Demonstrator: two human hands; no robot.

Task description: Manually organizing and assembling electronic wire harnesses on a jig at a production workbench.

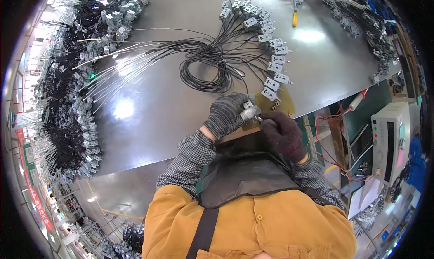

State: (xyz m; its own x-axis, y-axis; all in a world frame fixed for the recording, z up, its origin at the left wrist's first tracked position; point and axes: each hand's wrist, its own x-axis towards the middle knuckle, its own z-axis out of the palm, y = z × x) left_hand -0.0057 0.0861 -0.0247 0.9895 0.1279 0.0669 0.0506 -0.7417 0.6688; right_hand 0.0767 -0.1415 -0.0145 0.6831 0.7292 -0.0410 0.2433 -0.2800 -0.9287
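Note:
My left hand (226, 114), in a grey knit glove, grips a small metal switch box (248, 106) with its thumb and fingers at the table's near edge. Close against it is my right hand (284, 135), in a dark maroon glove, its fingers closed by the box's end; what they pinch is hidden. Beneath the hands lies a yellowish board (285, 102) with a few small metal pins on it. Beyond, several similar metal boxes with short shafts (271, 84) stand in a curved row. Their thin black leads (199, 78) gather into a coil, with pale ends spreading left.
Dense heaps of similar boxes and leads (68, 101) line the table's left side, with another heap (350, 26) at the far right. A yellow-handled tool (295, 18) lies on the metal table (149, 119). Right of the table stands a pale instrument case (388, 141) with red wires.

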